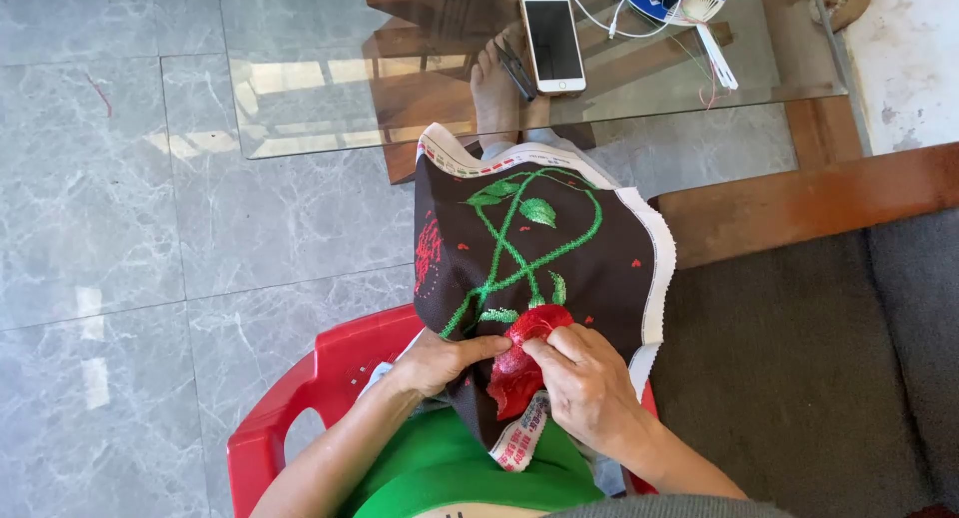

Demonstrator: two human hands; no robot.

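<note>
The left hand (440, 363) pinches the dark cloth (539, 268) at its lower edge, fingers closed on the fabric, while the right hand (589, 383) presses curled fingers onto the red stitched flower (524, 353), gripping the cloth there. The cloth lies draped over the person's lap above a red chair (320, 388). A phone (552, 38) rests on the glass table (300, 78) beyond.
</note>
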